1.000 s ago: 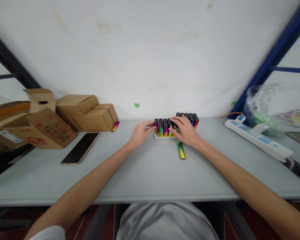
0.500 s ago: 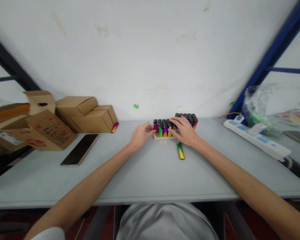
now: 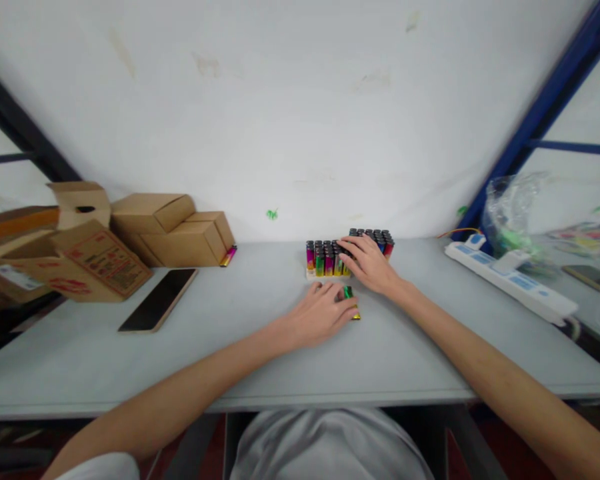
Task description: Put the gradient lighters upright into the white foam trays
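a packing workshop: cardboard boxes (image 3: pixel 170 227), bare bench (image 3: pixel 280 360), lighter tray (image 3: pixel 330 257).

The left hand (image 3: pixel 323 312) covered most of the loose lighter (image 3: pixel 351 305), so whether the fingers gripped it could not be told. The right hand (image 3: pixel 371 265) hid part of the lighter tray (image 3: pixel 325 258). At the right, the plastic bag (image 3: pixel 517 210) was blurred, its contents unreadable.
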`<state>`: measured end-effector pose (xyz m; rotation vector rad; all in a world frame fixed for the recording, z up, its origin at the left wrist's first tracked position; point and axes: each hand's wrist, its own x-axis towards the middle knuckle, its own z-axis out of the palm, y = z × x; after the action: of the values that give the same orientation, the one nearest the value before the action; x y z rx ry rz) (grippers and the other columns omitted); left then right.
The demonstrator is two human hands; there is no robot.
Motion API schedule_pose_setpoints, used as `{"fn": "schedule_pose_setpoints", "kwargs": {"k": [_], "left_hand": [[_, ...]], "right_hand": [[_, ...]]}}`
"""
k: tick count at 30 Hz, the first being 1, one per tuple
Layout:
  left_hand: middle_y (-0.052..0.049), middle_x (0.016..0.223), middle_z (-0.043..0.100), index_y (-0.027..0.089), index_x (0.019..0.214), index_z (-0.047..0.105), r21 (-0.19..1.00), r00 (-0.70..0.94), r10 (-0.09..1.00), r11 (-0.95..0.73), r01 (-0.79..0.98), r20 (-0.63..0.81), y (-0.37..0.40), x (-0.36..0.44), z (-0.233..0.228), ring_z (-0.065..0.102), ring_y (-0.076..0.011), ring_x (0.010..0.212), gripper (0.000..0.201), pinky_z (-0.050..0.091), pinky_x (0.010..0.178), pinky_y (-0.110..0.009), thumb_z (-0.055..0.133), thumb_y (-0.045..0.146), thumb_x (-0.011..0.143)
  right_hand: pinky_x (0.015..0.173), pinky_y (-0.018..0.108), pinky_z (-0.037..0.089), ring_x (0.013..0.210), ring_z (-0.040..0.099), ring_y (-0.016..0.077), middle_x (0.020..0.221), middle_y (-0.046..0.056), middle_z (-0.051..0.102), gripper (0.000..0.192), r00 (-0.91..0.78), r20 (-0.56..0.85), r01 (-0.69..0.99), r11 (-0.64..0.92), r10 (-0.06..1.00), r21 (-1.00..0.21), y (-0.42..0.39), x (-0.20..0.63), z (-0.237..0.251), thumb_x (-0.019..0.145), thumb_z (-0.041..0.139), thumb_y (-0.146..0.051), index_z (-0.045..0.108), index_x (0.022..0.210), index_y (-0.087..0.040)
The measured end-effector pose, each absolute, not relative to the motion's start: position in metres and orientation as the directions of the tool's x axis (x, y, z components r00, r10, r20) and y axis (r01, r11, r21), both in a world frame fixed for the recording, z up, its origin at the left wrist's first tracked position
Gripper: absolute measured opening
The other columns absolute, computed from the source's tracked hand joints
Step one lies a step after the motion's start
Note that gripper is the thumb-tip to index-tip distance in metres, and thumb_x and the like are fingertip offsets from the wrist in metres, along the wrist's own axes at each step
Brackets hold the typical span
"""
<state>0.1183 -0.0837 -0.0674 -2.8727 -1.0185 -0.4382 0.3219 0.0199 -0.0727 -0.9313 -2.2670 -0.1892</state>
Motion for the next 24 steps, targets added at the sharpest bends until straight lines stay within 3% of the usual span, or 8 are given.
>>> {"fn": "schedule_pose_setpoints", "kwargs": {"k": [3,8,10,13,19,24], "left_hand": [[-0.009,0.102,0.063,0.019,0.106,0.069,0.073,0.729,0.630,-0.768,0.636,0.267,-0.075,0.105,-0.067,0.060,-0.0225,0.099,0.038,0.046,0.091,-0.037,0.037,0.039,0.108],[-0.008,0.100,0.064,0.019,0.100,0.062,0.141,0.661,0.710,-0.700,0.700,0.242,-0.065,0.089,-0.067,0.061,-0.0228,0.095,0.019,0.049,0.087,-0.035,0.054,0.036,0.102],[-0.007,0.099,0.066,0.019,0.102,0.061,0.231,0.605,0.764,-0.644,0.729,0.222,-0.062,0.087,-0.068,0.063,-0.0224,0.091,0.011,0.050,0.082,-0.033,0.056,0.028,0.099],[-0.007,0.102,0.068,0.019,0.113,0.060,0.375,0.547,0.815,-0.576,0.726,0.191,-0.058,0.084,-0.069,0.065,-0.0227,0.089,0.020,0.051,0.078,-0.033,0.059,0.020,0.093],[-0.010,0.108,0.065,0.019,0.111,0.064,0.398,0.670,0.711,-0.689,0.606,0.211,-0.055,0.075,-0.063,0.063,-0.0253,0.106,0.022,0.049,0.097,-0.038,0.051,0.014,0.094],[-0.006,0.100,0.061,0.019,0.111,0.049,0.665,0.535,0.789,-0.577,0.474,0.303,-0.055,0.073,-0.063,0.061,-0.0195,0.087,0.014,0.050,0.083,-0.034,0.049,0.024,0.097]], "right_hand": [[0.121,0.059,0.033,0.133,0.055,0.0287,0.141,0.012,0.061,0.045,-0.518,0.637,0.671,0.733,0.571,-0.111,0.021,0.322,-0.074,0.107,0.037,-0.045,0.055,0.144,-0.024],[0.122,0.058,0.032,0.133,0.055,0.0284,0.140,0.012,0.062,0.044,-0.518,0.639,0.673,0.732,0.569,-0.107,0.021,0.323,-0.074,0.107,0.038,-0.044,0.055,0.143,-0.023],[0.122,0.057,0.032,0.132,0.056,0.0284,0.140,0.012,0.062,0.044,-0.518,0.640,0.670,0.734,0.567,-0.108,0.021,0.322,-0.074,0.107,0.039,-0.043,0.055,0.142,-0.023],[0.121,0.058,0.033,0.131,0.056,0.0286,0.140,0.012,0.062,0.043,-0.516,0.646,0.664,0.739,0.562,-0.112,0.020,0.322,-0.073,0.107,0.039,-0.043,0.055,0.142,-0.024],[0.121,0.056,0.034,0.131,0.057,0.0280,0.138,0.013,0.062,0.042,-0.515,0.653,0.663,0.741,0.555,-0.106,0.019,0.322,-0.072,0.107,0.040,-0.042,0.057,0.140,-0.023],[0.121,0.054,0.035,0.131,0.056,0.0278,0.138,0.013,0.062,0.042,-0.519,0.654,0.662,0.742,0.551,-0.100,0.020,0.323,-0.073,0.108,0.039,-0.042,0.057,0.139,-0.021]]}}
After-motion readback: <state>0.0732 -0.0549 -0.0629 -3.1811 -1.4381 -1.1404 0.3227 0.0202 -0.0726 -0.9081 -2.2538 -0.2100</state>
